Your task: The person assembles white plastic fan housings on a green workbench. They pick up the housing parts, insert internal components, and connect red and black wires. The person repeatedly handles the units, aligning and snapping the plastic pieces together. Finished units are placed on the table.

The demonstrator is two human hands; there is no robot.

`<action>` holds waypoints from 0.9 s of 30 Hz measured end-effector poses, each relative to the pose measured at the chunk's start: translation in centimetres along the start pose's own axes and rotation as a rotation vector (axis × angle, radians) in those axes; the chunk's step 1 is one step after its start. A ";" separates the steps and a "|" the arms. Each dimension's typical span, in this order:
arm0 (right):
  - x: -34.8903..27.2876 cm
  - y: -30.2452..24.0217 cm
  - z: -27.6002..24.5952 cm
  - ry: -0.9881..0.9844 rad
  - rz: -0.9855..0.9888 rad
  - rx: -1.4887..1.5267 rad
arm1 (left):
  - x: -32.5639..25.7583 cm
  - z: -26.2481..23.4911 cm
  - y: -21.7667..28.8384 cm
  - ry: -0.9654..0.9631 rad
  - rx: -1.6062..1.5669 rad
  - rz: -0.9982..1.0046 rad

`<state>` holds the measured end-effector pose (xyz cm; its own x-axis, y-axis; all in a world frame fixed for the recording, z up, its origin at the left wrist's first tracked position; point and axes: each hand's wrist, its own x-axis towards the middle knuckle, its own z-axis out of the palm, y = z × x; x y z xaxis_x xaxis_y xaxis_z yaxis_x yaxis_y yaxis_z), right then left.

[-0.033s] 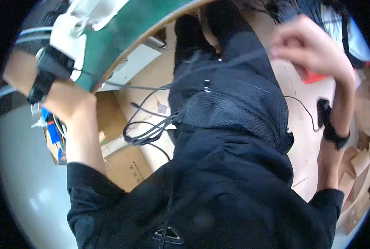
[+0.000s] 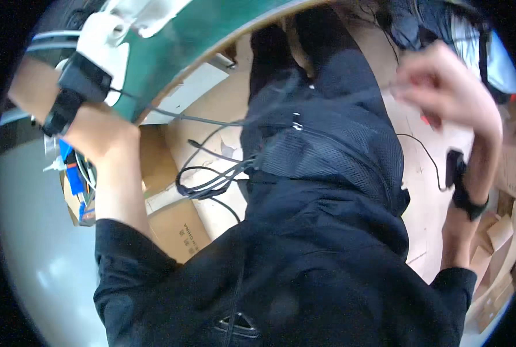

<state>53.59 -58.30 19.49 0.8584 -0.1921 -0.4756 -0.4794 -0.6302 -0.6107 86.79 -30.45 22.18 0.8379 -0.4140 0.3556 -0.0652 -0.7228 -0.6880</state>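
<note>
My right hand (image 2: 440,89) is raised at the upper right, smeared by motion, its fingers curled. A blurred, grey, see-through strip (image 2: 350,97) runs from its fingertips leftward across my lap; its kind is unclear. At the upper left, my left hand (image 2: 29,87) is cut off by the picture's rim, and its fingers are hidden. A black box-shaped device (image 2: 85,78) is strapped to that arm beside a white plastic piece (image 2: 104,34). From the device a grey cable (image 2: 197,121) leads toward a black mesh pouch (image 2: 339,147) at my waist. Another black device (image 2: 455,168) sits on my right forearm.
A green table (image 2: 194,34) with a curved edge lies at the upper left. Coiled cables (image 2: 203,189) hang beside the pouch. Below are a cardboard box (image 2: 180,228) and a bin of small blue parts (image 2: 76,182). Cardboard pieces (image 2: 495,234) lie at the right.
My right hand appears slightly farther right and lower, with the strip still at its fingertips. The whole view has shifted a little. The left arm keeps its pose.
</note>
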 end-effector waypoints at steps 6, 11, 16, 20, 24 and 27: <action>-6.6 -5.0 0.4 0.093 -0.101 -0.341 | 2.4 3.0 3.2 0.650 -1.121 -0.049; -2.7 -12.2 -7.5 0.394 -0.622 -0.299 | 14.5 -9.9 -5.5 0.523 -1.421 0.823; 4.0 -18.6 -14.3 0.833 -0.914 -0.163 | 17.3 -13.2 -6.1 0.748 -1.575 1.131; 9.5 -23.4 -16.5 0.741 -1.097 -0.012 | 17.2 -14.0 -6.2 0.861 -1.746 1.310; 13.0 -25.5 -15.9 0.587 -1.107 0.250 | 16.5 -14.9 -6.2 0.862 -1.657 1.144; 13.5 -25.0 -16.4 0.548 -1.108 0.236 | 16.7 -15.9 -4.8 0.877 -1.707 1.093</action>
<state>80.20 -57.47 38.76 0.7557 0.0305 0.6542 0.5733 -0.5136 -0.6384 92.47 -42.67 41.47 -0.1978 -0.5958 0.7784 -0.8875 0.4460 0.1159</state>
